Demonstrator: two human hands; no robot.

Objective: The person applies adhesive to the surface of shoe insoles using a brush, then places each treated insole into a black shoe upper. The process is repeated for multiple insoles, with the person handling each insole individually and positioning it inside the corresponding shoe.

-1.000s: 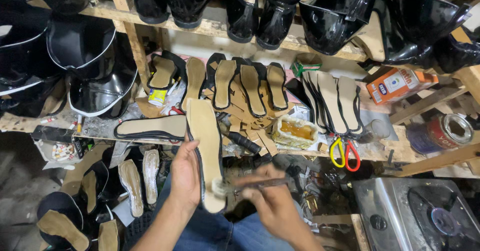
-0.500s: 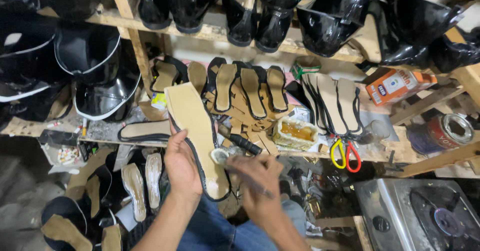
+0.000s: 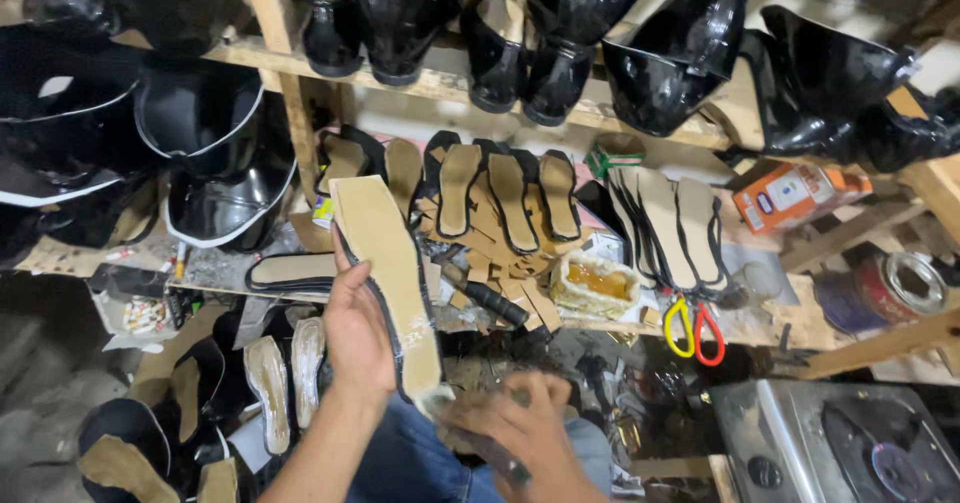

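My left hand (image 3: 358, 335) is clamped on a long tan insole w/ black edging (image 3: 385, 263), thumb side round its left edge, palm under it. Its long axis runs from the lower end, down by my lap, up and a bit left, so the upper end sits in front of the workbench's left part, near the wooden shelf post (image 3: 290, 93). My right hand (image 3: 515, 428) is closed round a dark-handled tool (image 3: 490, 453), prob. a brush, can't tell for sure as it's blurred. It's right at the insole's lower end, touching or just beside it, so the insole lies up and left from that hand, and the right hand is the nearer one to that end. On the bench behind: a row of black-rimmed insoles (image 3: 505, 193) standing near the middle, another batch (image 3: 672, 225) to their right, a small tub of amber glue (image 3: 598, 283) between them at the front edge, and yellow-and-red scissors (image 3: 695, 331) over that edge further right. Glossy black uppers (image 3: 560, 23) are on the shelf above. More soles (image 3: 285, 368) lie low on my left.
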